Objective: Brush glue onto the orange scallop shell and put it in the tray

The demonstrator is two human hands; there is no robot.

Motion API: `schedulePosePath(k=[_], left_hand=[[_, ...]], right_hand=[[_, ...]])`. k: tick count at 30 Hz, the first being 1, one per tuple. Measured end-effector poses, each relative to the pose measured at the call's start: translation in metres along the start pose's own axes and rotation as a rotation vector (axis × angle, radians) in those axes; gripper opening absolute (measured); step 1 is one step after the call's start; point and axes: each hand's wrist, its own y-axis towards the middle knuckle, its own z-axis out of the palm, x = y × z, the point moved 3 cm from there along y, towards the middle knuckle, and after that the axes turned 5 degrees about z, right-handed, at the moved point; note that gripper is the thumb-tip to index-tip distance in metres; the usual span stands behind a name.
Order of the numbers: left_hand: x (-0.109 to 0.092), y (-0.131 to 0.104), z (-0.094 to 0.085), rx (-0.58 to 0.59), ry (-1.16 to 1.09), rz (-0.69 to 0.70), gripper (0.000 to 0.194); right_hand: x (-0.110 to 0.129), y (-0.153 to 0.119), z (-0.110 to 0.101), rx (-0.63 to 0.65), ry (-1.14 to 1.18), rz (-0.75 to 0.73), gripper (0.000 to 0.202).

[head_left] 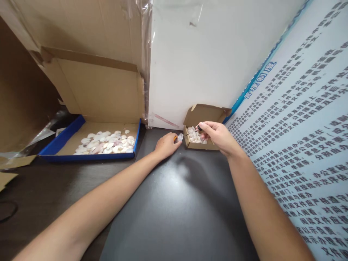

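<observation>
My left hand rests on the dark tabletop, its fingers closed around a small clear bottle with a bit of orange at the side. The bottle's open end points toward the small cardboard box. Above that box, my right hand pinches a black-capped applicator, whose thin stem points left and down. Small pale shells fill the box beneath it. Whether the stem touches any shell, I cannot tell.
At the left, an open blue-edged cardboard box holds many white shells. Behind the table stands a white board. A printed panel rises along the right side. A black loop lies at far left.
</observation>
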Motion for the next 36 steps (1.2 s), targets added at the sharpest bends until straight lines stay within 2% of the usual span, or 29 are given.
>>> schedulePosePath(k=[7, 11, 17, 22, 25, 27, 31, 33, 36], left_hand=[[0.001, 0.021, 0.001, 0.06, -0.035, -0.06, 0.022], [0.001, 0.028, 0.002, 0.082, -0.065, -0.067, 0.022], [0.001, 0.029, 0.0, 0.101, -0.115, -0.073, 0.021], [0.006, 0.018, -0.006, 0.054, -0.173, -0.111, 0.033], [0.01, 0.005, -0.013, 0.002, -0.413, -0.181, 0.02], [0.011, -0.007, -0.018, 0.015, -0.51, -0.217, 0.013], [0.01, -0.036, -0.032, 0.092, -0.7, -0.291, 0.023], [0.012, -0.052, -0.037, 0.148, -1.025, -0.394, 0.018], [0.017, -0.069, -0.045, 0.165, -1.279, -0.464, 0.018]], right_hand=[[0.008, -0.005, -0.004, 0.126, 0.027, -0.002, 0.043], [0.011, -0.007, -0.006, 0.138, 0.023, -0.006, 0.042], [0.011, -0.007, -0.009, 0.161, 0.024, -0.015, 0.037], [0.012, -0.009, -0.009, 0.186, 0.032, -0.019, 0.034], [0.014, -0.009, -0.006, 0.199, 0.031, -0.022, 0.032], [0.015, -0.01, -0.003, 0.192, 0.028, -0.031, 0.031], [0.015, -0.015, 0.011, 0.147, 0.084, -0.059, 0.032], [0.011, -0.022, 0.023, 0.117, 0.133, -0.06, 0.033], [0.0, -0.037, 0.046, 0.051, 0.153, -0.096, 0.033]])
